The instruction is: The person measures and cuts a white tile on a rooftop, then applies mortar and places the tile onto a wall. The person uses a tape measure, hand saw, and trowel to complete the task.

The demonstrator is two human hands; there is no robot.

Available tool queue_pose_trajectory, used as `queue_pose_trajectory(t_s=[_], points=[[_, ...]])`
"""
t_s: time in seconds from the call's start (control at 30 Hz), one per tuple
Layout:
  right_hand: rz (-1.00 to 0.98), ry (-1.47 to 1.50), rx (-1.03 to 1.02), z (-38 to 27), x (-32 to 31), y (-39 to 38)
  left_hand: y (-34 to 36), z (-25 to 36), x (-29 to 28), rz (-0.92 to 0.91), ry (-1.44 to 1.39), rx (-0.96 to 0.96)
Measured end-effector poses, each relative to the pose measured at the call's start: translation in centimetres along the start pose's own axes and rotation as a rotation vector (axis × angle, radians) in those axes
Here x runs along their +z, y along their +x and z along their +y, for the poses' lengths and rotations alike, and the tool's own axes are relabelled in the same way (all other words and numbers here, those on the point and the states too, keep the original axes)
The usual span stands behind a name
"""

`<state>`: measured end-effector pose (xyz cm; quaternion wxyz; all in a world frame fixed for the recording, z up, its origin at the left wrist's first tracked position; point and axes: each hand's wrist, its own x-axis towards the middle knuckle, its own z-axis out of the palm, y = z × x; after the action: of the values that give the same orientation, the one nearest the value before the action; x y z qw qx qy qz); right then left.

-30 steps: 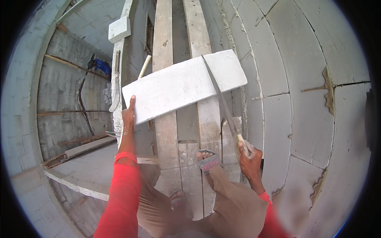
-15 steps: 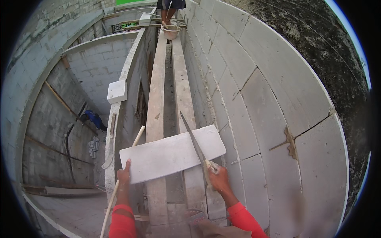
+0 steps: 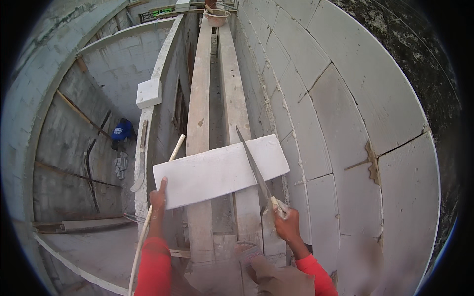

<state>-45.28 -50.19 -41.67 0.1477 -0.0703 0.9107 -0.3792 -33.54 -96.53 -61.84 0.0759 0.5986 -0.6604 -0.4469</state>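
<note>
A long white lightweight concrete block [image 3: 212,172] lies crosswise over two wooden planks. My left hand [image 3: 158,195] grips its left end, the thumb laid on the top face. My right hand [image 3: 287,222] is closed round the pale handle of a handsaw [image 3: 253,163]. The saw blade crosses the block right of its middle, its tip reaching past the far edge. Whether the teeth have cut into the block I cannot tell. A pale pole [image 3: 143,237] runs beside my left forearm and passes behind the block's left end.
The planks [image 3: 200,108] run away between a block wall [image 3: 345,148] on the right and a lower wall on the left. A bucket [image 3: 216,18] stands at their far end. A small white block [image 3: 148,93] sits on the left wall. Far below, a person in blue [image 3: 123,130] bends over.
The saw has been drawn back toward me across the block. My view has tilted down, leaving little of the person beyond the bucket. The person below has shifted.
</note>
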Motion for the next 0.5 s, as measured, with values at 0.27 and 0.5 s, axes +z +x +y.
queue_pose_trajectory(t_s=[0.27, 0.5], points=[[-0.046, -0.022, 0.044, -2.0, 1.2, 2.2, 0.1, -0.1, 0.2, -0.040, -0.056, 0.010], [0.127, 0.143, -0.047, 3.0, -0.1, -5.8, 0.3, 0.0, 0.1, -0.072, 0.008, -0.058]])
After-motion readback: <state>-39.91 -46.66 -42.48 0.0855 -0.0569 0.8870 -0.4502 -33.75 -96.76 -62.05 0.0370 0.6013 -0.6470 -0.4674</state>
